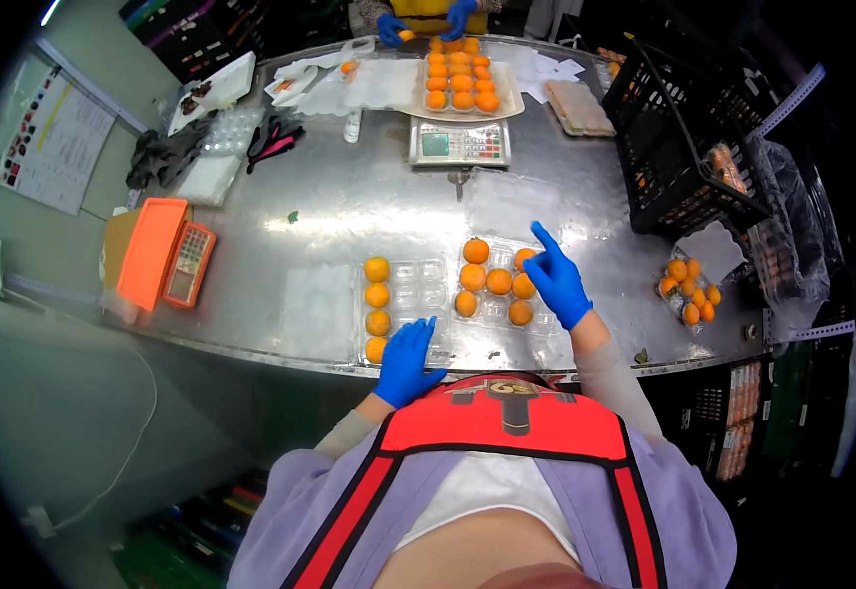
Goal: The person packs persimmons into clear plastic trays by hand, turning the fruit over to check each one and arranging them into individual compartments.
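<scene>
My left hand (406,365), in a blue glove, lies with fingers spread over the near end of a clear compartment tray (405,285). Orange fruits (377,295) fill that tray's left column. To the right is another clear tray (494,311) with several orange fruits (499,281) in its pockets. My right hand (559,278), also blue-gloved, is over this tray's right side, beside a fruit (524,259) at its upper right. The right index finger points up and away; the other fingers are partly bent, and no fruit shows between them.
Across the table, a person's blue-gloved hands (458,18) are near a fruit-filled tray on a scale (459,143). A black crate (678,137) and a small fruit pack (690,291) are at right. An orange case (154,253) and black gloves (273,140) are at left.
</scene>
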### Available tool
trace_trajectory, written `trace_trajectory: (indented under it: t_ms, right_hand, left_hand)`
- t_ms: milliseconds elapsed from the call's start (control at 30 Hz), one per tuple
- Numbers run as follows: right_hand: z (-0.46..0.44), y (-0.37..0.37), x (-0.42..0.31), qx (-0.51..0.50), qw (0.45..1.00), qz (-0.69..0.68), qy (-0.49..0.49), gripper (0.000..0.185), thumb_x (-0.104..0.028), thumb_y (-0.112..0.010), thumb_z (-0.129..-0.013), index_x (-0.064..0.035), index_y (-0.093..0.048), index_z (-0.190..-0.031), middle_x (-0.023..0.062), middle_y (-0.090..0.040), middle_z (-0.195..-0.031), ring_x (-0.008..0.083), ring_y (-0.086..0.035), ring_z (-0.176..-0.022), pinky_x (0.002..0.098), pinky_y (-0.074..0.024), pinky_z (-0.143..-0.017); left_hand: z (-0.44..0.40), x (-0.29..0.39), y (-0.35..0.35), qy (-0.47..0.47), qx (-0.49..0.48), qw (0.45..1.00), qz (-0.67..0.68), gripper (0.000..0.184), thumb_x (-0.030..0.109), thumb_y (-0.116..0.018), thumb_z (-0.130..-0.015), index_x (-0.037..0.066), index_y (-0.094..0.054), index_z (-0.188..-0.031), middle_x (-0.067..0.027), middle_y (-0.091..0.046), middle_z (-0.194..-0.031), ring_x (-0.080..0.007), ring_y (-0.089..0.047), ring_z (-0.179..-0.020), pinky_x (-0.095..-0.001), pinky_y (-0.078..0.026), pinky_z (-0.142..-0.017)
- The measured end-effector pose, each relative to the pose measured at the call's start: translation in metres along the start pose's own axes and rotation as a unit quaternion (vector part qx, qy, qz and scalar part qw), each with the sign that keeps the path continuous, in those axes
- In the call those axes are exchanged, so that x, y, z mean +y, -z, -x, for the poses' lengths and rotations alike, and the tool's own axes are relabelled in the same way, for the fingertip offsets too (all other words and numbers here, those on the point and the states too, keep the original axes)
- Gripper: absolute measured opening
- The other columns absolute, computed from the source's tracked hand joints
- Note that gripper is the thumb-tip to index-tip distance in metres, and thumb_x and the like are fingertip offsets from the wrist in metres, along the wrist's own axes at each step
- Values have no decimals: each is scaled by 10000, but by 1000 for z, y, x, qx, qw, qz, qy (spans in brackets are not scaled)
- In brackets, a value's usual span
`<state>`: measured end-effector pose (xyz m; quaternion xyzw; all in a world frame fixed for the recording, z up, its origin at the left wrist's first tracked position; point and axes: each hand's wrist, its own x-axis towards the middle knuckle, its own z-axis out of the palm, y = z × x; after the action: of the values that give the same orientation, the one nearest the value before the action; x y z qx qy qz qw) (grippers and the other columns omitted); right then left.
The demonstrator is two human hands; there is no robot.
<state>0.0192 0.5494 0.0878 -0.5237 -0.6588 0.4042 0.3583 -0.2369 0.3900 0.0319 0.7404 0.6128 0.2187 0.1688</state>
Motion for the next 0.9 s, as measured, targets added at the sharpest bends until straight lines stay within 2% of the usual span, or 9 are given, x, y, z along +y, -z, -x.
trace_trajectory:
  t_ms: [33,167,333,433,467,567,633,733,900]
  right_hand:
    - [-4,-3,-6,-27,997,-69,12,519,-105,-592,-856,-91,-437,-1351,-13,-536,-750,64,-480,-670,224,-438,-672]
    - [9,1,7,-41,996,-65,54,469,-95,-593,-857,-76,-481,-1312,-13,-548,-766,62,-492,-687,223,-442,-683]
    - [71,37,115,129,990,16,-50,410,-75,-586,-847,-69,-537,-1254,-19,-550,-726,55,-493,-672,217,-443,-664]
    - [115,66,153,176,959,194,-111,439,-175,-574,-834,-52,-528,-1253,65,-613,-798,158,-574,-734,288,-468,-720]
    - [128,70,154,188,956,186,-128,435,-161,-553,-841,-53,-518,-1261,93,-616,-817,183,-579,-732,304,-470,-719]
    - [152,72,175,215,955,184,-93,407,-124,-565,-849,-62,-528,-1250,75,-592,-833,164,-562,-739,298,-462,-710]
    - [155,66,168,220,910,348,-52,411,-160,-559,-852,-62,-528,-1249,144,-607,-925,265,-586,-830,360,-464,-768]
    - [151,64,165,230,909,335,-94,406,-181,-558,-851,-63,-535,-1238,180,-599,-963,324,-570,-880,396,-454,-798]
    - [150,61,158,248,906,335,-72,363,-195,-522,-853,-61,-566,-1188,202,-598,-917,364,-561,-857,437,-448,-777]
  left_hand:
    - [4,-1,-5,-3,-13,1000,-23,733,322,-670,-751,96,-363,-1377,-164,-475,-1296,-356,-451,-1178,-434,-341,-992]
    - [7,-13,-17,-16,-14,1000,-21,708,355,-644,-767,111,-374,-1374,-144,-445,-1335,-338,-435,-1195,-432,-329,-993]
    - [4,-27,-19,-34,7,998,-51,622,362,-615,-792,144,-426,-1343,-118,-442,-1345,-312,-450,-1183,-431,-336,-987]
    - [-8,-35,-18,-39,15,997,-63,595,363,-609,-797,156,-444,-1330,-113,-446,-1340,-301,-457,-1176,-426,-339,-986]
    - [-12,-39,-17,-39,17,997,-68,593,365,-611,-796,159,-447,-1328,-115,-448,-1337,-299,-460,-1173,-424,-341,-985]
    - [-25,-49,-17,-48,28,995,-78,590,375,-617,-791,161,-459,-1317,-119,-449,-1334,-301,-454,-1180,-423,-344,-981]
    - [-35,-52,-14,-46,29,995,-84,577,371,-620,-790,165,-468,-1307,-121,-441,-1342,-306,-444,-1191,-424,-344,-981]
    - [-50,-61,-17,-44,44,994,-89,573,362,-619,-794,168,-465,-1310,-120,-423,-1364,-308,-434,-1207,-423,-335,-990]
    - [-67,-48,-15,-35,112,980,-162,574,234,-634,-754,147,-476,-1298,-135,-447,-1342,-317,-448,-1195,-440,-352,-977]
